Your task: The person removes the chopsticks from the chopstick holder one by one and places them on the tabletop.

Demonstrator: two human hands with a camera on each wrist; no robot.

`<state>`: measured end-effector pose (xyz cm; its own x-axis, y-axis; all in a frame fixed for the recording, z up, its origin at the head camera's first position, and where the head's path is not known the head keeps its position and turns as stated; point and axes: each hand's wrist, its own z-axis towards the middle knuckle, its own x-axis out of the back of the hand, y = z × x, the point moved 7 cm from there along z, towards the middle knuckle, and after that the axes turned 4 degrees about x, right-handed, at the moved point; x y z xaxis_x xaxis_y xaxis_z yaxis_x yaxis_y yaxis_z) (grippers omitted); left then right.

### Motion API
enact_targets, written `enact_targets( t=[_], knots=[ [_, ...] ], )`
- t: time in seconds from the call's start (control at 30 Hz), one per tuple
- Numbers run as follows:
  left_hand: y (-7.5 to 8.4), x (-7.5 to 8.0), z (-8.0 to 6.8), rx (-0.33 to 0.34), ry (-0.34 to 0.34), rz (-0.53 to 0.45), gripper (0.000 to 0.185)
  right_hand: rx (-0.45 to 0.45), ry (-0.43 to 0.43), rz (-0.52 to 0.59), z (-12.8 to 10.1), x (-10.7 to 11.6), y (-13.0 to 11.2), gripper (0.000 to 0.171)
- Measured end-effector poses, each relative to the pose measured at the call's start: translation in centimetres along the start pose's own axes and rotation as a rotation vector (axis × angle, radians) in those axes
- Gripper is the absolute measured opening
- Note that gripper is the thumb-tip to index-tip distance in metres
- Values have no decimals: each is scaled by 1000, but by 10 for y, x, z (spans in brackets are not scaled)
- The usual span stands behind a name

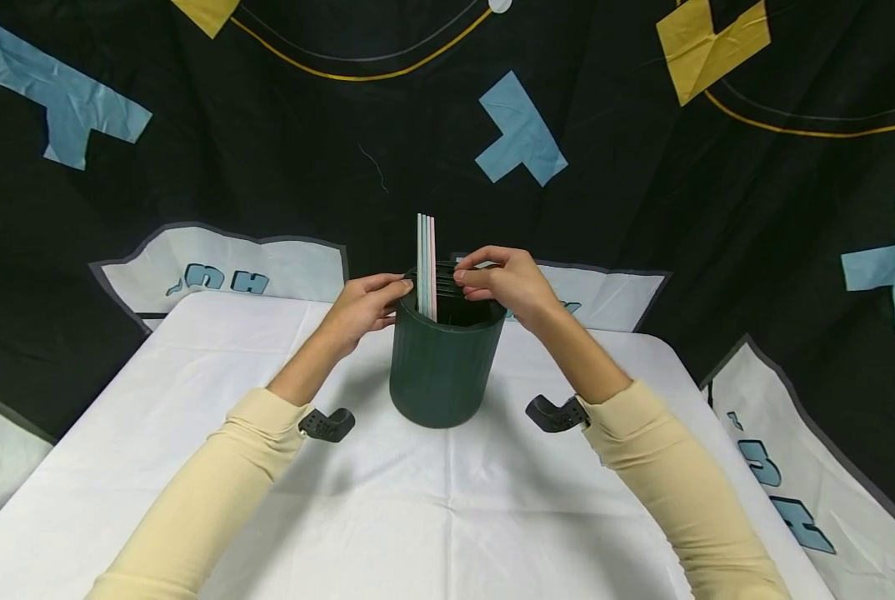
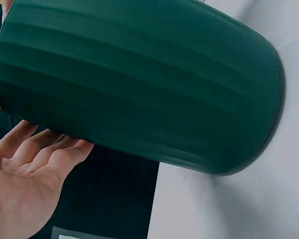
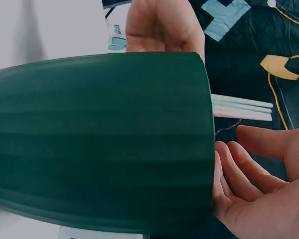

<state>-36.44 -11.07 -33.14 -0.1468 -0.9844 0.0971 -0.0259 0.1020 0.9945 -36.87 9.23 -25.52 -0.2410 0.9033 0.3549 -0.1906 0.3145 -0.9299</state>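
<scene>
A dark green ribbed bin [image 1: 447, 367] stands upright on the white table. Several long, thin pastel sticks [image 1: 427, 267], whitish, pale blue and pink, rise from its left side. My left hand [image 1: 365, 307] grips the bin at its left rim, thumb at the edge and fingers [image 2: 65, 149] against the outer wall. Over the back right of the rim is my right hand [image 1: 503, 279], its fingers [image 3: 239, 174] at the edge and its thumb apart. Thin dark slats [image 1: 446, 279] show between the hands at the back of the opening. The bin's lower inside is hidden.
White cloth covers the table [image 1: 447, 508], with a fold line down its middle. Behind hangs a black backdrop [image 1: 417, 150] with blue and yellow shapes. Black wrist mounts [image 1: 327, 425] sit below both hands, in front of the bin's sides.
</scene>
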Motion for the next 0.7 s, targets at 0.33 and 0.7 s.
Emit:
enact_targets(
  t=[0.33,0.7],
  knots=[
    [0,1,0,2,-2,-13,49,-12,8,-24,11,-16,-1,15],
    [-1,0,1,-1,-10,-26,49,25,-14,-71,9,-25,2,14]
  ],
)
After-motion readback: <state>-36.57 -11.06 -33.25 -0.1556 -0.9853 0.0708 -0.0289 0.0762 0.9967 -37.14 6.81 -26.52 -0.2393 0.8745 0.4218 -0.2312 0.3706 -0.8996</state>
